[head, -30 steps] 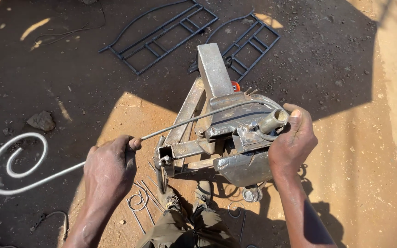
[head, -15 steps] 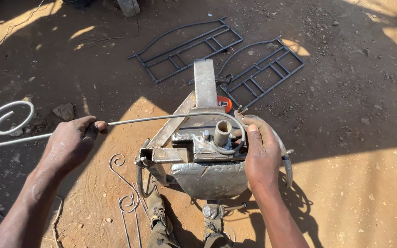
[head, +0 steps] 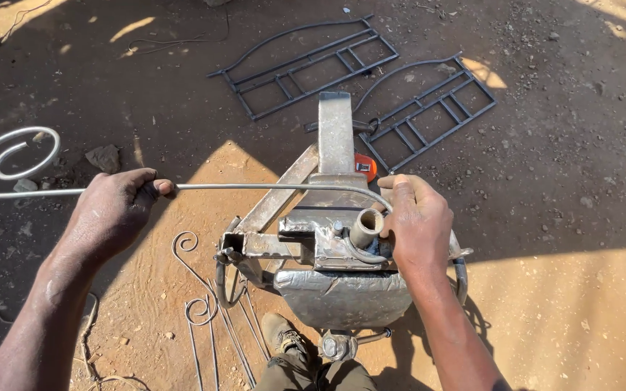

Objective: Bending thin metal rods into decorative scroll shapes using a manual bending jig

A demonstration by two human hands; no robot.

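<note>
Rod [head: 255,187] now swung level, left hand [head: 114,210]

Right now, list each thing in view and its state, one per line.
Left hand: closed around the rod.
Right hand: pressing the rod onto the jig.
Metal rod: spiral at its left end, curving at the jig.
Bending jig: upright on dirt.
Two grille frames: flat on the ground.

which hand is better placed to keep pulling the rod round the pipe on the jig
Left, probably: the left hand grips the thin grey metal rod on its long free length, giving leverage, while the right hand presses at the short steel pipe.
</note>
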